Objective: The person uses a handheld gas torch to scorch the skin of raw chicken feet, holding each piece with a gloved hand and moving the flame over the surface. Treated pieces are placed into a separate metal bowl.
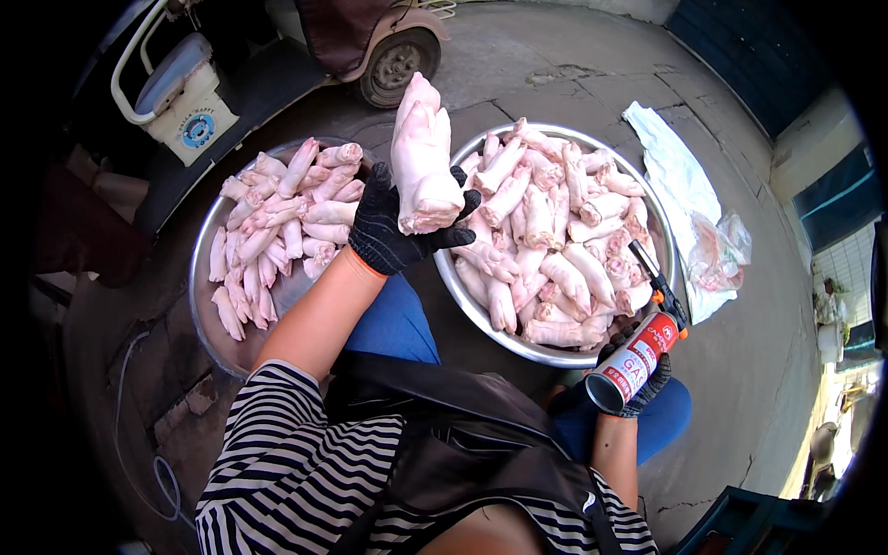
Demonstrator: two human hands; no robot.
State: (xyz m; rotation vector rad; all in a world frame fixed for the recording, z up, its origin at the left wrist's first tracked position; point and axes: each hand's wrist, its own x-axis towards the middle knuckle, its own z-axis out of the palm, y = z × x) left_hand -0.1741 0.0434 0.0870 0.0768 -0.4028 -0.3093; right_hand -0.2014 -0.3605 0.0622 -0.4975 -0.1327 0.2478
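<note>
My left hand [399, 229], in a dark knitted glove, holds up a pale pig's trotter [423, 156] with its hoof end pointing away from me and its cut end over my palm. My gloved right hand [645, 388] grips a red and white gas canister with a blowtorch head [635, 361]. The torch nozzle [645, 258] points up and left, over the edge of the right basin; no flame shows. Many more trotters [541, 229] are heaped in the right metal basin [451, 291]. A smaller pile of trotters [270, 229] lies in the left metal basin [295, 295].
A three-wheeled vehicle [291, 73] stands beyond the left basin. White plastic sheeting [676, 180] and a clear plastic bag [721, 250] lie right of the right basin. A thin hose [118, 416] curls on the ground at left. A dark green object [742, 520] sits at lower right.
</note>
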